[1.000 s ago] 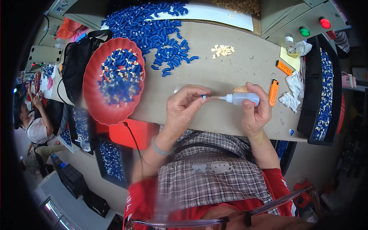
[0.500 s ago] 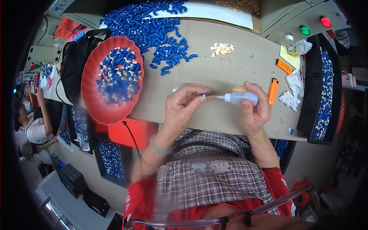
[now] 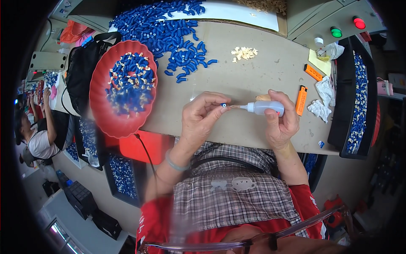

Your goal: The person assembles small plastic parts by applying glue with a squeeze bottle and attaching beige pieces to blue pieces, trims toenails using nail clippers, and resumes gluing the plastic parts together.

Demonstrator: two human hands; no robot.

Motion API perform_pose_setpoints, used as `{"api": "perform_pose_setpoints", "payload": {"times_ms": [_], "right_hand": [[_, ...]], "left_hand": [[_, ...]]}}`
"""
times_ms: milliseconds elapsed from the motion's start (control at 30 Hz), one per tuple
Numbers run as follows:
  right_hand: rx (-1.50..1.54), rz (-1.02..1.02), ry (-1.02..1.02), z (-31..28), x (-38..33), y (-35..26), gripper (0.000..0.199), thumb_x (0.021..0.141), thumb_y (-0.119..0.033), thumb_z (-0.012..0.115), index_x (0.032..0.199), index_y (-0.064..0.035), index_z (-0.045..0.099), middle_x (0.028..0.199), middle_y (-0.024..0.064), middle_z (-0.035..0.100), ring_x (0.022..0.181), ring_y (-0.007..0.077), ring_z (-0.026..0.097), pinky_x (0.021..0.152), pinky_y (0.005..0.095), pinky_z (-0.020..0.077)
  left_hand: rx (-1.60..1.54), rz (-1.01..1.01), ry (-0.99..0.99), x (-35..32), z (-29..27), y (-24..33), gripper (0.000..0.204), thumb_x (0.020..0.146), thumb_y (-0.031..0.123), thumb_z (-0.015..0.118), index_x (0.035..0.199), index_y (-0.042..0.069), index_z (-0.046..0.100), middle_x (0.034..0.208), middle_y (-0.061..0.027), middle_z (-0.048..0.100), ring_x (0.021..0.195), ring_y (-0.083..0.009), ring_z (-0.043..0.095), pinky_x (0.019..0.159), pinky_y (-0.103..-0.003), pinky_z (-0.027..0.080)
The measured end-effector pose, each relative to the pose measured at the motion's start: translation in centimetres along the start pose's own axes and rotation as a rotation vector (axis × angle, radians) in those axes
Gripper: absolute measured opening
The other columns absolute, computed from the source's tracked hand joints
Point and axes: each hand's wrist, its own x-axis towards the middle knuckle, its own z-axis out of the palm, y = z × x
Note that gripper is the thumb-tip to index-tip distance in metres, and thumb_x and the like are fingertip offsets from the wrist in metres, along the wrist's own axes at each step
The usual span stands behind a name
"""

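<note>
Between the thumb and fingers of my left hand (image 3: 202, 113) is a small blue curved piece (image 3: 223, 105), its pale end turned to the right. My right hand (image 3: 282, 120) is wrapped round a translucent squeeze bottle (image 3: 268, 108) with a thin nozzle, held on its side. The nozzle tip (image 3: 235, 106) points left and reaches the end of the blue piece, or nearly so; I cannot tell whether they touch. Beyond my hands lies a small heap of cream-coloured pieces (image 3: 244, 53). A large pile of blue curved pieces (image 3: 177, 44) spreads over the far left of the table.
A red scalloped bowl (image 3: 96, 97) at the left holds blue pieces with cream ends. Orange lighters (image 3: 301, 100) and crumpled tissues (image 3: 320, 111) lie to the right. A black tray (image 3: 338, 139) of pieces stands at the right edge. Another person (image 3: 42, 135) sits far left.
My hands, the blue piece and the bottle stay almost in place. The person at the far left has shifted slightly.
</note>
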Motion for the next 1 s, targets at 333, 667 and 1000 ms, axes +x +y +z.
{"api": "perform_pose_setpoints", "payload": {"times_ms": [333, 667, 1000], "right_hand": [[-0.013, 0.008, 0.021, -0.11, -0.08, -0.20, 0.038, 0.085, -0.026, 0.067, 0.108, 0.0027, 0.058, 0.084, 0.0111, 0.063, 0.064, 0.0124, 0.056, 0.055, 0.0218, 0.0435], [-0.044, -0.018, -0.008, -0.27, -0.01, -0.18, 0.037, 0.085, -0.025, 0.067, 0.109, 0.0023, 0.057, 0.084, 0.0118, 0.064, 0.064, 0.0137, 0.057, 0.054, 0.0225, 0.0437], [-0.043, -0.035, -0.011, -0.28, 0.11, -0.42, 0.038, 0.085, -0.026, 0.067, 0.109, 0.0018, 0.057, 0.083, 0.0121, 0.064, 0.064, 0.0146, 0.057, 0.053, 0.0229, 0.0435]], "left_hand": [[0.002, 0.002, 0.000, -0.02, 0.06, -0.04, 0.017, 0.083, -0.011, 0.058, 0.099, -0.006, 0.055, 0.104, -0.0180, 0.059, 0.095, -0.0216, 0.062, 0.086, -0.031, 0.053], [0.023, 0.010, -0.005, -0.02, 0.08, 0.09, 0.017, 0.083, -0.011, 0.058, 0.099, -0.006, 0.055, 0.103, -0.0177, 0.059, 0.095, -0.0220, 0.062, 0.086, -0.032, 0.053], [0.028, -0.001, 0.013, -0.02, 0.14, 0.19, 0.016, 0.083, -0.010, 0.058, 0.098, -0.006, 0.055, 0.103, -0.0178, 0.059, 0.094, -0.0215, 0.062, 0.085, -0.031, 0.053]]}}
